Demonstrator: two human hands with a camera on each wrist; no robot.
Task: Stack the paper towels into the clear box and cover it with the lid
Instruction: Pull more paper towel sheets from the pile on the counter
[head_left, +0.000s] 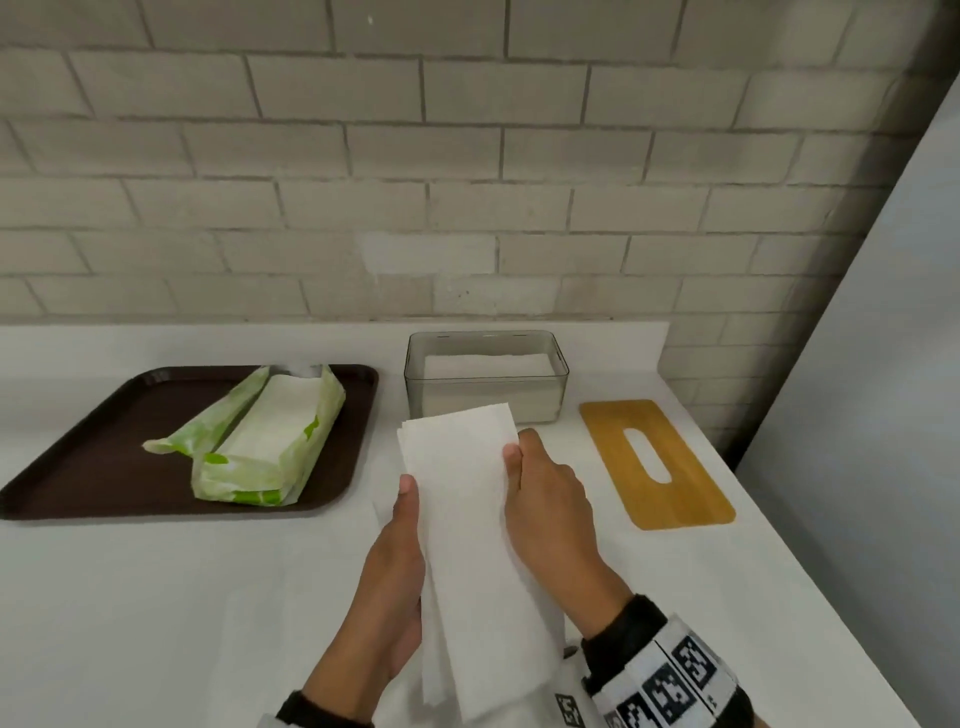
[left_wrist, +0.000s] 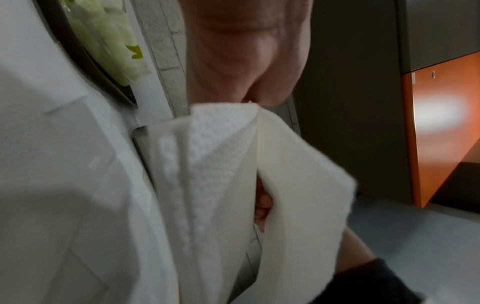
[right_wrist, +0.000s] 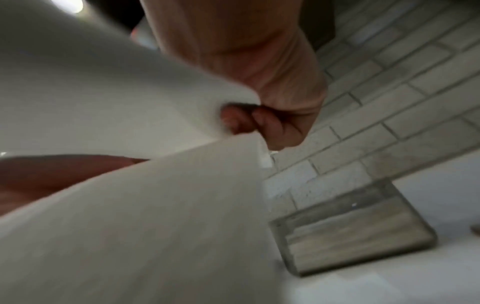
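Both hands hold a stack of white paper towels (head_left: 467, 519) above the counter, in front of the clear box (head_left: 485, 410). My left hand (head_left: 395, 561) grips the stack's left edge, thumb on top. My right hand (head_left: 545, 499) grips its right edge, fingers curled under; the right wrist view shows those fingers (right_wrist: 241, 119) beneath the paper towels (right_wrist: 130, 205). The clear box (right_wrist: 350, 230) holds a layer of white towels. The wooden lid (head_left: 657, 462), with an oval slot, lies flat to the right of the box. In the left wrist view the towels (left_wrist: 221, 174) fill the centre.
A dark brown tray (head_left: 104, 467) at the left carries an opened green-and-white towel package (head_left: 265, 441) with more towels inside. A grey brick wall stands behind the counter. The counter's right edge runs just past the lid.
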